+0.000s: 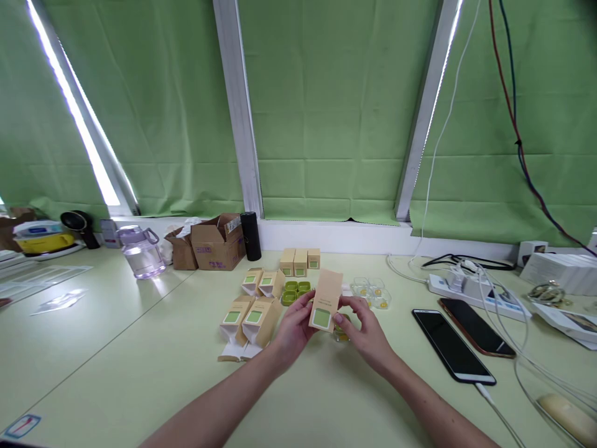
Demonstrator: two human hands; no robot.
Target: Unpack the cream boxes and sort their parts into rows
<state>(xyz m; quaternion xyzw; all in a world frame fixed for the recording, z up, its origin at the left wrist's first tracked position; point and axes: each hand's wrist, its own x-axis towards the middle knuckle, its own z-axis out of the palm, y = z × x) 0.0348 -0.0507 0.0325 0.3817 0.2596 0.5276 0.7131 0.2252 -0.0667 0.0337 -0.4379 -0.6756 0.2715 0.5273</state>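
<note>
Upright in front of me is a small kraft-paper box (pixel 326 295) with a green label window near its bottom. My left hand (pixel 295 326) grips its left side, fingers closed around it. The thumb and fingers of my right hand (pixel 366 330) pinch its right edge. Partly hidden below the right hand is a small clear cup (pixel 342 333). Several similar kraft boxes (pixel 261 317) with white open flaps lie left of my left hand. Just behind the held box sit several green cups (pixel 290 296); several clear cups with yellow bits (pixel 374 292) stand to the right.
Three kraft boxes (pixel 300 261) stand at the back. Farther left are a cardboard carton (pixel 217 242), a black cylinder (pixel 250 236) and a lilac water jug (pixel 141 252). On the right lie two phones (pixel 452 345), a power strip (pixel 480 295) and white cables.
</note>
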